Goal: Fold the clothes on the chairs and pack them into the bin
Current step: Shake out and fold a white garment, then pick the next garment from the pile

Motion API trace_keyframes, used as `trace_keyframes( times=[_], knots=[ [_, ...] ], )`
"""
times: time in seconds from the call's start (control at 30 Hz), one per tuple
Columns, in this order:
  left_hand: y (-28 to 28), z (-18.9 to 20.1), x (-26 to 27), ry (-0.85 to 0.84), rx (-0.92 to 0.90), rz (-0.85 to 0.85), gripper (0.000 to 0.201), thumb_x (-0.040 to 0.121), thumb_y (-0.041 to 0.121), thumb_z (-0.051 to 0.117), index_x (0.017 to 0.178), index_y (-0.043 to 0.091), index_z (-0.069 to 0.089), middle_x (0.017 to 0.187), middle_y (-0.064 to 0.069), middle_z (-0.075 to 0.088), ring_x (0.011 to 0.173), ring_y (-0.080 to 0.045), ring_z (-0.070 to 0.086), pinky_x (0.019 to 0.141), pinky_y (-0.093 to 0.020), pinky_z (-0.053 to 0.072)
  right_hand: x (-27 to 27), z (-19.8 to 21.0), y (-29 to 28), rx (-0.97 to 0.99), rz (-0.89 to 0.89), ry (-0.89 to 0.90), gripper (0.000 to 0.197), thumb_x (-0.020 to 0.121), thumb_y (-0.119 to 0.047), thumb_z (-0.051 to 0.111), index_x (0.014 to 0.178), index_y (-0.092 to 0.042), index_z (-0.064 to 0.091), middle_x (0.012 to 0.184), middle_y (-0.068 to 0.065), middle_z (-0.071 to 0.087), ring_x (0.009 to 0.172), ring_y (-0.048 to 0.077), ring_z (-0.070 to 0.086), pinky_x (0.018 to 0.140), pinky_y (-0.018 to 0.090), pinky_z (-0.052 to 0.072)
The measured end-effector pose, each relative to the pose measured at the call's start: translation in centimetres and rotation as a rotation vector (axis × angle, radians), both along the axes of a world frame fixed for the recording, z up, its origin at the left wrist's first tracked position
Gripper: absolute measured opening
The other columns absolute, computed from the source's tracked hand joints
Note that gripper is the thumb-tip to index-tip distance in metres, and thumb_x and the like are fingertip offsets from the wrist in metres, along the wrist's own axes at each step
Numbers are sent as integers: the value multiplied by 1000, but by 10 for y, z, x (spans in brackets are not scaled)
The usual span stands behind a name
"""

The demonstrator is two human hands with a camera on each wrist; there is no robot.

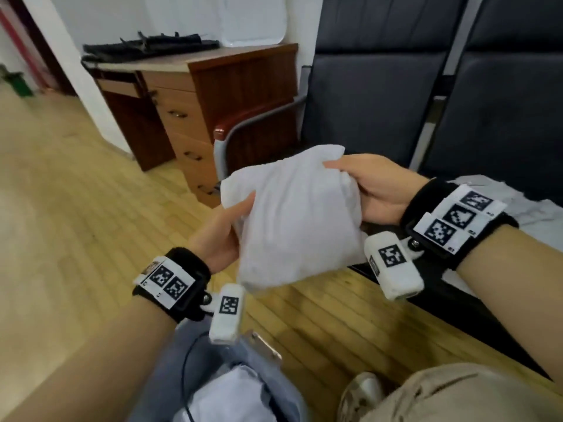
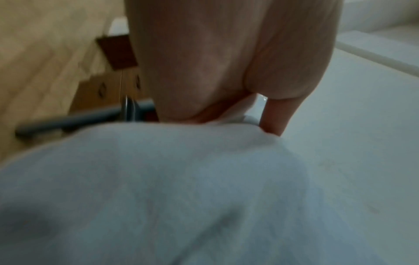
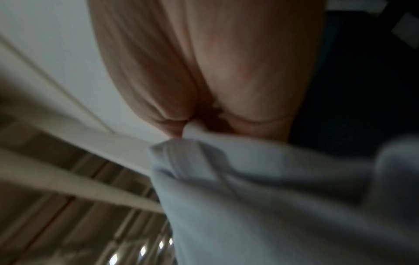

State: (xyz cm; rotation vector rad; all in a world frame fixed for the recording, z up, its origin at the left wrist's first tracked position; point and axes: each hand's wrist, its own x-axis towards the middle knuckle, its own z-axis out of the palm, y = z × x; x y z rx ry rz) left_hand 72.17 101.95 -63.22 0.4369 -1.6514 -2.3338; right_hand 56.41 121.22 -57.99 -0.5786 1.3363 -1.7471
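Left hand (image 1: 224,228) and right hand (image 1: 373,190) pinch the folded shirt (image 1: 292,217) beside the chairs (image 1: 374,95); keep both edges taut; carry it level to the bin.

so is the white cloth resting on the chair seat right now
No, both hands, the left hand and the right hand, hold the white cloth up in the air over the floor.

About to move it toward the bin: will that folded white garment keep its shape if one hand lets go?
Probably not. The white garment is soft cloth that bulges and droops between the left hand and the right hand, so it is likely floppy and would sag or unfold. It looks light, and seems unlikely to slip from a pinch.
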Motion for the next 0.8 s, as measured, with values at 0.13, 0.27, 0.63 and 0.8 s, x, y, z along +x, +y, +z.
trace_keyframes(
  times=[0.13, 0.27, 0.63, 0.8],
  knots=[
    [-45, -28, 71, -110, -204, 178, 41, 104, 25, 58, 144, 14, 56, 136, -7, 69, 125, -29, 66, 101, -50, 56, 26, -35, -43, 186, 211, 137, 32, 109, -19, 45, 138, -14, 59, 128, 7, 72, 117, 24, 69, 92, 45, 60],
    [-65, -55, 146, -233, -342, 242, 51, 98, 31, 69, 145, 22, 53, 136, 1, 69, 124, -23, 67, 103, -52, 53, 66, -65, -77, 386, 352, 510, 20, 109, -26, 48, 124, -28, 60, 119, 0, 73, 103, 15, 72, 83, 41, 61],
    [-60, -95, 327, -588, -284, 379, 41, 94, 32, 71, 133, 24, 63, 125, 1, 74, 115, -23, 72, 101, -51, 55, 192, -114, -149, 460, 912, 677, 24, 106, -33, 50, 127, -20, 55, 120, 5, 67, 89, 28, 77, 76, 52, 63],
    [-54, -134, 395, -758, -177, 505, 27, 101, 10, 64, 127, 16, 64, 119, -8, 76, 108, -28, 74, 90, -46, 61, 261, -158, -201, 555, 980, 781, 20, 108, -26, 50, 121, -13, 57, 110, 4, 66, 96, 29, 73, 82, 47, 62]
  ],
)
